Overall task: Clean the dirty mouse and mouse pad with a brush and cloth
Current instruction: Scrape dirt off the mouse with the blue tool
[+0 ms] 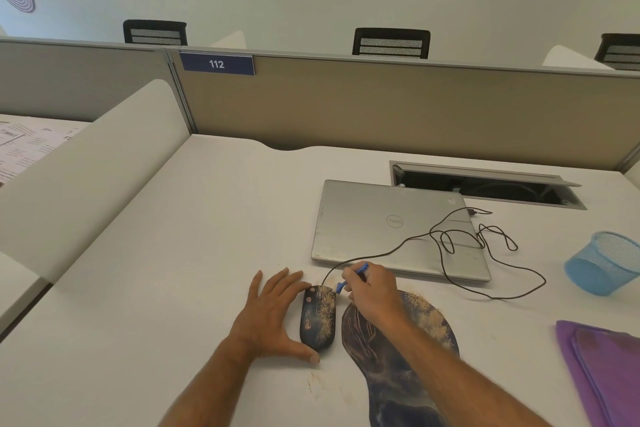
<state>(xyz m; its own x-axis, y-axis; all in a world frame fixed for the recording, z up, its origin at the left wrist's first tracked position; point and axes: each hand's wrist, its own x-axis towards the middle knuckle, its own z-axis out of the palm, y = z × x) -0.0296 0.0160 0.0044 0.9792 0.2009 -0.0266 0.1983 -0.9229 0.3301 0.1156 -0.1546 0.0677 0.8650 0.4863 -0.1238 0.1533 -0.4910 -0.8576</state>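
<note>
The right hand, just below the frame's centre, curls its fingers around a blue brush, whose tip points down at the front end of the mouse. The left hand lies flat with fingers straight, their tips against the mouse's left side and the thumb at its rear. The mouse is dark and speckled with tan dust. Just right of it lies the dusty mouse pad. A purple cloth sits at lower right, a closed laptop above, and a blue mesh cup at the right edge.
</note>
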